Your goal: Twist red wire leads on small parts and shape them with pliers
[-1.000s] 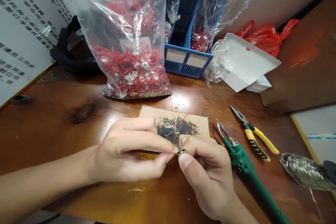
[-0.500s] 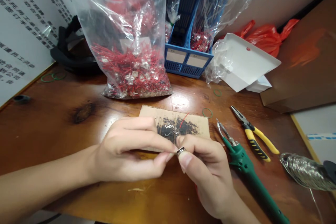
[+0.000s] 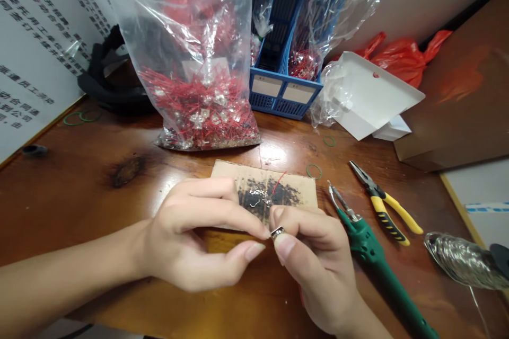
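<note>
From my remote seat, through the head camera, I saw two bare hands meet low over a brown wooden table [image 3: 99,233]. The right hand [image 3: 320,254] pinched a tiny shiny metal piece [image 3: 277,232] between thumb and forefinger, just in front of a scorched cardboard sheet [image 3: 225,170]. The left hand [image 3: 194,233] came in from the other side, its forefinger tip at the piece's edge; I could not tell whether it touched. What had just changed was the left thumb: half a second earlier it met that forefinger, and now it had dropped away, leaving a narrow gap. I judged that the right hand alone now bore the piece. A sliver of red [image 3: 301,295] showed beside the right palm, too small for me to identify. On the cardboard lay silvery scraps [image 3: 258,194] and a red wire [image 3: 279,182]. To the right rested a green soldering iron [image 3: 369,254], yellow-handled pliers [image 3: 377,201] and a coil of silvery wire [image 3: 461,259]. Behind stood a clear bag [image 3: 207,111] full of red wires and metal bits, next to a blue bin [image 3: 284,100].
</note>
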{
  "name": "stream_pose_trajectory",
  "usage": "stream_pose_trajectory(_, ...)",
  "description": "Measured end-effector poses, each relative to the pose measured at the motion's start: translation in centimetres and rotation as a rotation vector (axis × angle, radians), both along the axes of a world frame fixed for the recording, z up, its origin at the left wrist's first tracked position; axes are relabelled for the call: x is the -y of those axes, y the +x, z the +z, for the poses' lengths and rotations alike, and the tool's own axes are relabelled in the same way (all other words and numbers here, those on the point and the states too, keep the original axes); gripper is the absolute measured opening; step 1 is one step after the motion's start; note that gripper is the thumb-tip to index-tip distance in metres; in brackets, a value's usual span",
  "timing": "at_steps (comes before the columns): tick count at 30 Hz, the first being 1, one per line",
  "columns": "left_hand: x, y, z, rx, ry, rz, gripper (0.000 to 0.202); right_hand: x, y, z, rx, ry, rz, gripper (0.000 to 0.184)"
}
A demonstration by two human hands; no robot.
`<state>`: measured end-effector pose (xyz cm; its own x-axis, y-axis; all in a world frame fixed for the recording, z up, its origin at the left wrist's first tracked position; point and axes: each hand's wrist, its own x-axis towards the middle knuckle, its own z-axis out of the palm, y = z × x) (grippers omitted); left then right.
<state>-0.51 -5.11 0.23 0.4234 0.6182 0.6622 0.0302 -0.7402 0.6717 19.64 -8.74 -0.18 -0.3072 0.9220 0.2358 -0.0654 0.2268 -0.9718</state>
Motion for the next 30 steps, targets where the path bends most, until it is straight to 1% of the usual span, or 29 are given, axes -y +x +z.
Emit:
stream_pose_trajectory(5, 0.02, -0.07, -0.20, -0.026, 0.009, 0.013, 0.013, -0.11, -0.48, 0.54, 0.068, 0.115, -0.048, 0.029)
stream_pose_trajectory(8, 0.08, -0.07, -0.24, -0.022, 0.009, 0.025, 0.012, -0.13, -0.65, 0.74, 0.075, 0.146, -0.056, 0.027)
stream_pose_trajectory(13, 0.18, 0.09, -0.06, -0.002, -0.016, -0.006, 0.013, -0.08, -0.84, 0.77, 0.078, 0.163, -0.066, 0.027)
stream_pose_trajectory(18, 0.08, 0.13, -0.03, -0.017, -0.014, 0.002, 0.010, -0.02, -0.90, 0.74, 0.077, 0.174, -0.078, 0.027)
stream_pose_trajectory(24, 0.08, 0.15, -0.11, -0.016, -0.014, 0.011, 0.013, -0.06, -0.95, 0.86, 0.076, 0.174, -0.080, 0.027)
stream_pose_trajectory(30, 0.03, 0.23, -0.17, -0.033, -0.017, -0.001, 0.012, -0.23, -0.99, 0.98, 0.070, 0.179, -0.086, 0.026)
